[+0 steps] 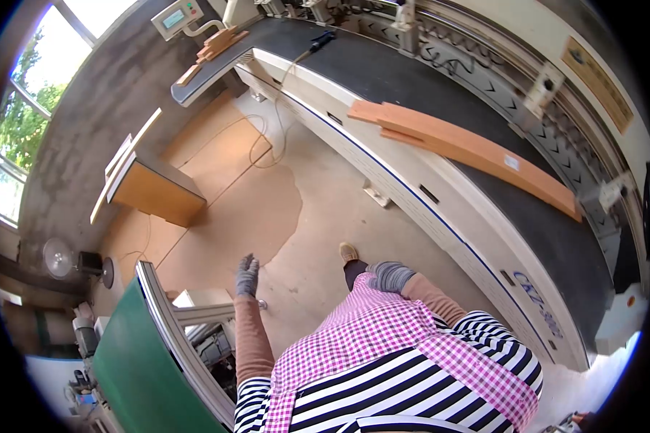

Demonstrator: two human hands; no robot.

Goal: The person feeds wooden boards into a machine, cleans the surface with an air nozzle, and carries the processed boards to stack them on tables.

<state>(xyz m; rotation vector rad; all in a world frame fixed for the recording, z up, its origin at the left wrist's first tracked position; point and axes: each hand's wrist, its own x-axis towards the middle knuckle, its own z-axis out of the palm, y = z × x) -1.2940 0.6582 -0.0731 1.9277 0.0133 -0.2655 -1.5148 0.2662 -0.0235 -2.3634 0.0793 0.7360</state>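
My left hand, in a grey knit glove, hangs over the floor beside the metal frame of a green-topped machine. Its fingers stretch forward with nothing in them. In a matching striped glove, my right hand lies against the pink checked apron at my waist; its fingertips are hard to make out. To my right, long reddish-brown wooden boards lie stacked on the black bed of a long white machine, apart from both hands.
An air blow gun with a hose rests on the black bed. Short wood pieces lie at its far end, below a control panel. A wooden stand and a fan stand to the left. A hose loops across the floor.
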